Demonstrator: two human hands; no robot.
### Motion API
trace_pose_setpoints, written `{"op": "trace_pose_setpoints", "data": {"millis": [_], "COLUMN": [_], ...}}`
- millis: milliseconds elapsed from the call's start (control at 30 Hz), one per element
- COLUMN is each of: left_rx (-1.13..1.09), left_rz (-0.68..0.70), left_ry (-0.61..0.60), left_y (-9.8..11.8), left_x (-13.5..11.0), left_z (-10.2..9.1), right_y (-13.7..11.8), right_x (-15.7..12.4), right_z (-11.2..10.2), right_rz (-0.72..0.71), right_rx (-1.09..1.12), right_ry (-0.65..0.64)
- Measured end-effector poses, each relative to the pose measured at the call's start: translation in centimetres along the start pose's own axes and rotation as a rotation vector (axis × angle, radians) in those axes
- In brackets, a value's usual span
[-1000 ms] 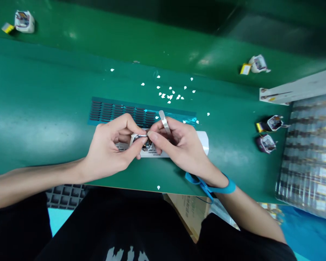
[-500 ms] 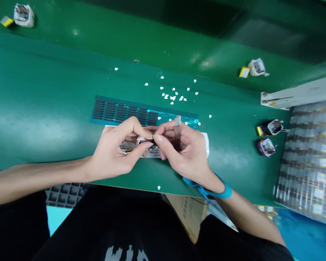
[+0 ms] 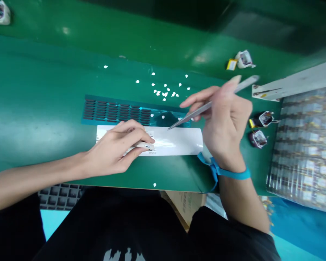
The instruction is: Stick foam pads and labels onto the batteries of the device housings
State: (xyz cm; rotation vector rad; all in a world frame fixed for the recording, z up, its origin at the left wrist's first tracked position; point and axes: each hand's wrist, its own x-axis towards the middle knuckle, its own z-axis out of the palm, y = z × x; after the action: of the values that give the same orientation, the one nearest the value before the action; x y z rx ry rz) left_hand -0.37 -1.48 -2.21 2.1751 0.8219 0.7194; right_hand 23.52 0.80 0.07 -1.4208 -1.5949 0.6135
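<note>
My left hand (image 3: 119,148) is closed around a small white plastic-cased piece (image 3: 143,145), most of it hidden by the fingers. It stays just over a white paper strip (image 3: 176,141) with printed labels at its left part. In my right hand (image 3: 225,123), raised to the right of the strip, is a pair of metal tweezers (image 3: 198,111). Their tip points down and left above the strip's upper edge. A blue band circles the right wrist. Behind the strip lies a blue sheet (image 3: 84,115) with rows of small dark strips.
Several small white tabbed dots (image 3: 164,94) are scattered on the green table (image 3: 43,79). Small opened device casings stand at the right, one white (image 3: 244,59), one black (image 3: 266,119), one purple (image 3: 258,139). Stacked clear trays (image 3: 296,152) fill the right side.
My right hand has left the small piece and swung up and right, with the tweezers now turned tip down-left. The left hand keeps the piece, now turned more edge-on.
</note>
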Motion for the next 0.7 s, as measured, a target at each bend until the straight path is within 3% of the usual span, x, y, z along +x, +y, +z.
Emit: {"op": "trace_pose_setpoints", "data": {"millis": [100,300,367,467,533,700], "left_rx": [0.128,0.155,0.149,0.139,0.145,0.168], "left_rz": [0.042,0.089,0.086,0.079,0.079,0.092], "left_ry": [-0.076,-0.093,-0.092,-0.085,-0.088,-0.094], "left_y": [-0.6,-0.9,-0.9,-0.9,-1.0,-1.0], "left_x": [-0.1,0.2,0.2,0.2,0.1,0.1], "left_z": [0.2,0.1,0.0,0.0,0.0,0.0], "right_y": [0.0,0.5,0.5,0.4,0.5,0.9], "right_x": [0.5,0.8,1.0,1.2,1.2,0.9], "right_z": [-0.5,-1.2,-1.5,-1.6,-1.3,-0.5], "right_rz": [0.131,0.157,0.172,0.325,0.397,0.274], "right_rx": [0.176,0.209,0.197,0.202,0.180,0.104], "right_ry": [-0.143,-0.187,-0.319,-0.596,-0.706,-0.764]}}
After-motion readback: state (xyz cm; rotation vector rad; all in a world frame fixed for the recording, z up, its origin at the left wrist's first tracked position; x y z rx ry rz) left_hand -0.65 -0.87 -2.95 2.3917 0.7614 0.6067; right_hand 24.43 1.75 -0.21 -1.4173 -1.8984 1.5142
